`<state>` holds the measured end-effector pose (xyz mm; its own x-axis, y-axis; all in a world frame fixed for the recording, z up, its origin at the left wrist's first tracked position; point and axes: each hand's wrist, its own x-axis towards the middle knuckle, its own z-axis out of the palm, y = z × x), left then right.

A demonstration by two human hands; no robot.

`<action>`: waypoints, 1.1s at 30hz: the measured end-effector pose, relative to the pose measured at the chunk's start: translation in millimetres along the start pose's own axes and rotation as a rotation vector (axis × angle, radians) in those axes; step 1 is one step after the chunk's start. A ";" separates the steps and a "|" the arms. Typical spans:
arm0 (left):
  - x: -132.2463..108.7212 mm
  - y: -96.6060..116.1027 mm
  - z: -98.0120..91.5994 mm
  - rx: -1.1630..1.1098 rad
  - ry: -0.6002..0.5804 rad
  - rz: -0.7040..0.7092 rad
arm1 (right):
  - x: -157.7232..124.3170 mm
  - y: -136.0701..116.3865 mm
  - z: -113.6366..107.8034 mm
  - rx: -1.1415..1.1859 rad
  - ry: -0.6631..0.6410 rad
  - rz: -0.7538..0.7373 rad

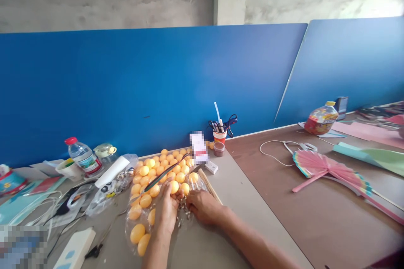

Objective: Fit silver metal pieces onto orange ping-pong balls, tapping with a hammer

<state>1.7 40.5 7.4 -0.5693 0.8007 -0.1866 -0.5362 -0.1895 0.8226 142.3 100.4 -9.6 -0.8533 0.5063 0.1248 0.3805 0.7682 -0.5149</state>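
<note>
My left hand (168, 206) is closed around an orange ball (174, 187) that looks like a ping-pong ball, gripping it at the fingertips. Close on its right, my right hand (204, 207) has its fingers curled down among small shiny metal pieces (185, 211); whatever they pinch is hidden. Behind and left of both hands lies a clear plastic bag (129, 228) with many more orange balls (137, 233) in and around it. A dark, thin strip (162, 173) runs slantwise across the balls, behind my left hand.
To the left are a red-capped water bottle (84, 157), a paper cup (70, 170), cables and a white power strip (75, 250). A red-and-white cup of tools (220, 135) stands by the blue partition (142, 88). On the right are a pink paper fan (328, 168) and a juice bottle (321, 119).
</note>
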 end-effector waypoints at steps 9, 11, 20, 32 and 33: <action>0.6 -3.0 0.3 0.021 -0.007 -0.006 | 1.4 -0.5 0.1 0.004 0.017 0.011; 1.3 -3.3 0.0 0.035 -0.004 -0.019 | 1.7 1.5 1.7 0.083 0.074 0.014; 0.1 0.7 3.3 -0.036 -0.030 -0.019 | 12.5 11.8 2.6 0.938 0.244 0.376; -3.6 -3.5 5.8 -0.015 -0.121 -0.008 | 16.6 14.9 0.6 1.458 0.294 0.229; -4.2 -3.7 5.6 0.015 -0.124 -0.005 | 16.7 14.5 0.5 1.486 0.285 0.230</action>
<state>9.6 41.1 8.2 -0.4847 0.8659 -0.1236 -0.5289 -0.1776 0.8299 133.3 119.8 -15.3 -0.6668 0.7452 -0.0095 -0.3477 -0.3224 -0.8804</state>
